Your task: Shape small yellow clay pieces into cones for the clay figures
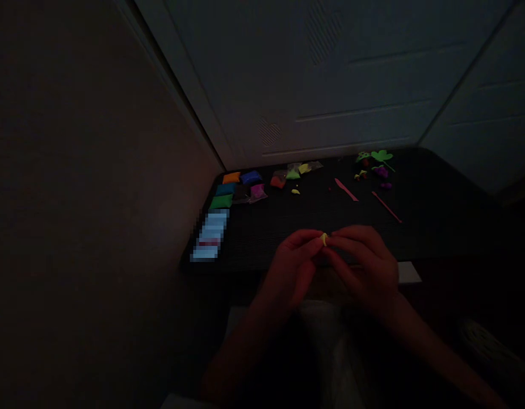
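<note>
A small lump of yellow modelling clay (324, 239) sits between my two hands, over the front edge of the dark table (262, 227). My left hand (297, 258) pinches it between thumb and forefinger. From the other side, my right hand (366, 261) touches the lump with bent fingertips brought close together; how firmly it grips is hard to make out in the dim light. Farther back lie a loose yellow clay piece (295, 192), a pink plastic knife (346, 190) and a thin pink stick tool (386, 207).
Clay packets in several colours, such as a green packet (221, 201) and a red packet (278, 179), lie at the back left. A lit, pixelated screen (210, 234) is at the left edge. Small figures and a green clover shape (382, 155) stand back right. A pale wall (330, 85) rises behind.
</note>
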